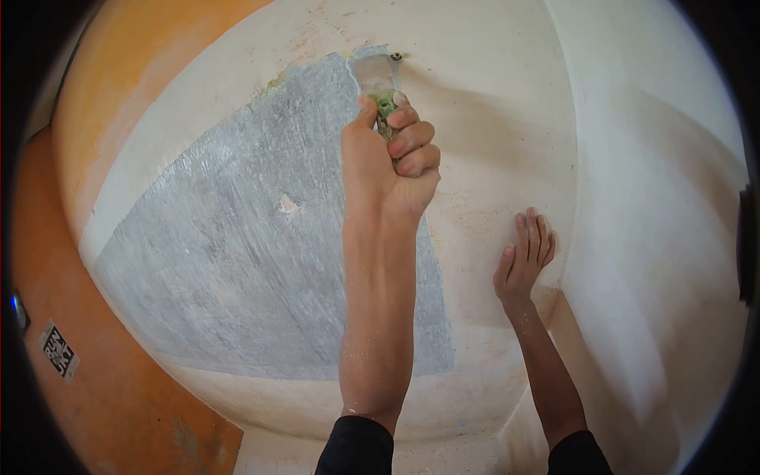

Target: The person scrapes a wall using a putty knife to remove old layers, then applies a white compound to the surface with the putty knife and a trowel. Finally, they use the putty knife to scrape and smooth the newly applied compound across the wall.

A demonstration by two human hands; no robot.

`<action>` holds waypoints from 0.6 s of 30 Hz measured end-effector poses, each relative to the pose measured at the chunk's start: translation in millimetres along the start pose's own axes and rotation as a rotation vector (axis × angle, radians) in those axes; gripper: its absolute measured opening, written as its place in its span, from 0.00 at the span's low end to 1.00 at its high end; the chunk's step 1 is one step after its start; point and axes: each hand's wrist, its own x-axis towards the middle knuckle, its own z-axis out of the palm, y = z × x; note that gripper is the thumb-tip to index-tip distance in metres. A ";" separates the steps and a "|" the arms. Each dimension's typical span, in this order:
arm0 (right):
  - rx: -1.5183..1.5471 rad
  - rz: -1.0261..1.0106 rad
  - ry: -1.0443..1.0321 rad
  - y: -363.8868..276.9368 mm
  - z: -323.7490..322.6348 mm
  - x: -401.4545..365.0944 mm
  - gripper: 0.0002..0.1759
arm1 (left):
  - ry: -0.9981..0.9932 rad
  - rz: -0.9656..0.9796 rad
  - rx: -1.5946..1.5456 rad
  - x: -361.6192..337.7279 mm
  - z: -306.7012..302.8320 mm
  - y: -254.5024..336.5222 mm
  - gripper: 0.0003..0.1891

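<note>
My left hand (pixel 392 146) is wrapped round the green handle of a putty knife (pixel 372 73), its palm side turned toward me. The wide blade points up and lies against the wall at the top right corner of a grey patch (pixel 237 237). Just right of the blade, a small dark fitting (pixel 397 56) sticks out of the wall. Lower and to the right, my right hand (pixel 526 253) rests on the cream wall (pixel 483 214) with its fingers stretched out and holds nothing. The handle is partly hidden by my fingers.
A chipped pale spot (pixel 288 204) shows inside the grey patch. Orange surfaces (pixel 111 372) lie at left, one bearing a black and white sticker (pixel 58 351). A white adjoining wall (pixel 657 237) meets this one at right. A dark object (pixel 748 245) stands at the far right edge.
</note>
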 end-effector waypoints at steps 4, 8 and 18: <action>-0.013 -0.001 0.008 1.5 1.2 1.0 0.25 | -0.016 -0.033 -0.021 3.2 11.4 1.3 0.17; -0.025 0.013 0.012 0.0 1.3 1.5 0.26 | 0.039 0.019 0.087 -6.9 3.9 -7.0 0.17; -0.016 0.005 0.018 0.1 1.2 2.1 0.26 | -0.023 0.003 0.170 2.2 -8.2 -4.3 0.17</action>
